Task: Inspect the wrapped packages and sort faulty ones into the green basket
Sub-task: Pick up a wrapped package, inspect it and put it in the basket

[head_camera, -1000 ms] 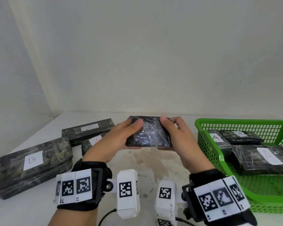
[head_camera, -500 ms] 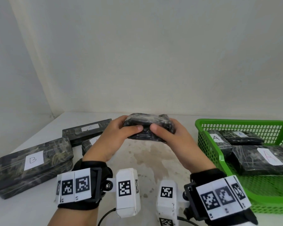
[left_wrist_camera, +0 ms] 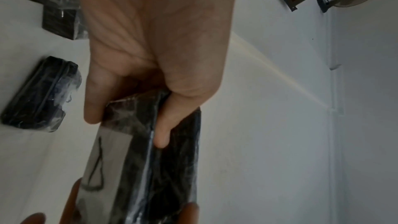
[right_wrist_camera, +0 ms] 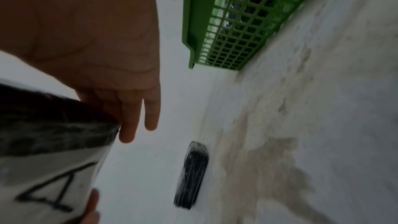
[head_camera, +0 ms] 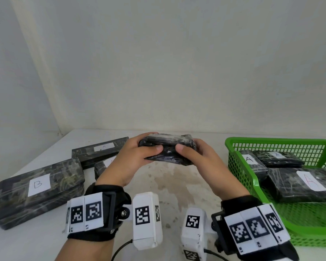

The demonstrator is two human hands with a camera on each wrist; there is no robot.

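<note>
Package [head_camera: 167, 148]: black, shiny wrinkled film, white "A" label underneath; left hand [head_camera: 132, 159] and right hand [head_camera: 199, 162] both grasping it.

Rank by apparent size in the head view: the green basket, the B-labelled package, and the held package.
1. Green basket, though partly cut off by the frame.
2. B package, though it lies nearer the camera.
3. Held package, gripped by left hand and right hand.

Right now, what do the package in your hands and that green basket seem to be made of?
The package looks like a dark block wrapped in clear, glossy plastic film: it wrinkles and glints; what is inside cannot be told. A white paper-looking label sits under the wrap. The green basket looks like rigid moulded plastic, with a lattice wall and smooth rim.
</note>
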